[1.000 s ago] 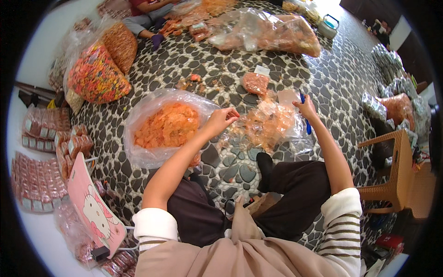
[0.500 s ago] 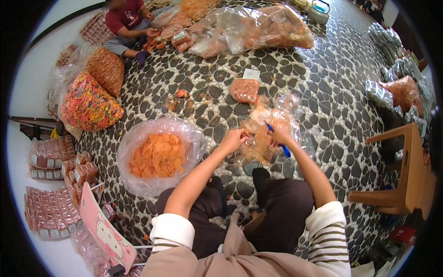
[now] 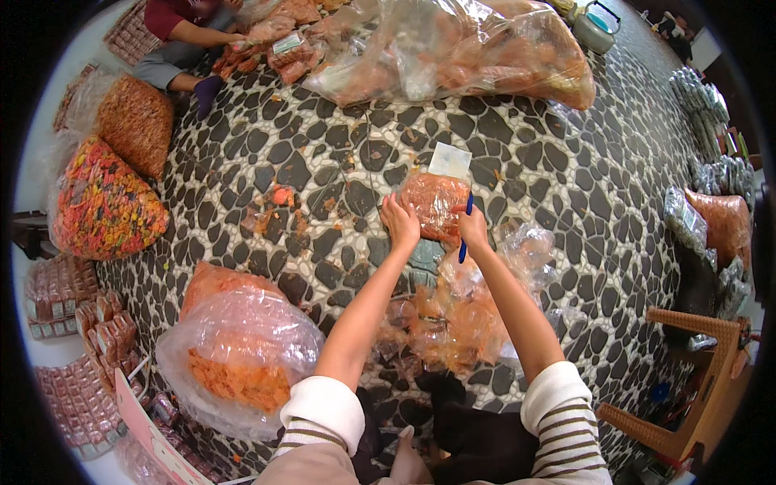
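A clear plastic bag of orange-red pieces (image 3: 436, 202) lies on the floor ahead of me, between my two hands. My left hand (image 3: 400, 221) rests along its left side, fingers stretched out and close together. My right hand (image 3: 474, 228) is closed round a slim blue pen-like tool (image 3: 462, 252) at the bag's right edge. The tool points up and down in the view; its exact kind is unclear. A white paper slip (image 3: 450, 160) lies at the bag's far edge. Nearer to me, crumpled clear wrappers with orange bits (image 3: 453, 323) spread under and between my forearms.
A large open plastic bag of orange chips (image 3: 242, 376) stands at my left. Filled sacks (image 3: 109, 202) and stacked packets (image 3: 77, 396) line the left side. A long clear sack (image 3: 485, 56) lies across the far side, near a seated person (image 3: 182, 36). A brown chair (image 3: 703, 388) stands right.
Both hands have moved forward from the crumpled wrappers to the filled bag. My left fingers have straightened from a pinch. The blue tool stays in my right hand. The view has shifted.
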### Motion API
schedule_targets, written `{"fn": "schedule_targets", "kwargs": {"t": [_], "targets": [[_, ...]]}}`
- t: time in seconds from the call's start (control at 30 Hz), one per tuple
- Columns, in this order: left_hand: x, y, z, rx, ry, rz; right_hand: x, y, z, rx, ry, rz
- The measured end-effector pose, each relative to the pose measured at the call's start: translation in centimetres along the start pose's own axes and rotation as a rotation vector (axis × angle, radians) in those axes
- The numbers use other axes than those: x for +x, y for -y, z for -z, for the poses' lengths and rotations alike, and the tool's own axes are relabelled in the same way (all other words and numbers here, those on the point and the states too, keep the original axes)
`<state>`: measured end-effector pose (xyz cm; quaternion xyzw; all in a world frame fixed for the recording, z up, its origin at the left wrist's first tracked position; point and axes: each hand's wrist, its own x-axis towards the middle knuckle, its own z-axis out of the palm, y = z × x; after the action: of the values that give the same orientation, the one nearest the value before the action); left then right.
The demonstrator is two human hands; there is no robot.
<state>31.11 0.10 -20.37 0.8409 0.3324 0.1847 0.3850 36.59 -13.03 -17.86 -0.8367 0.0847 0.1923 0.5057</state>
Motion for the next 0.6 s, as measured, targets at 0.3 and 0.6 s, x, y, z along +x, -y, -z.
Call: {"fn": "schedule_targets", "kwargs": {"t": [0.3, 0.6], "targets": [[0.8, 0.2, 1.1, -0.283, 0.024, 0.094, -0.8, 0.7, -0.8, 0.164, -0.009, 0.010], [-3.0, -6.1, 10.7, -0.715, -0.011, 0.203, -10.3, 4.4, 2.4, 0.364, -0.043, 0.249]]}}
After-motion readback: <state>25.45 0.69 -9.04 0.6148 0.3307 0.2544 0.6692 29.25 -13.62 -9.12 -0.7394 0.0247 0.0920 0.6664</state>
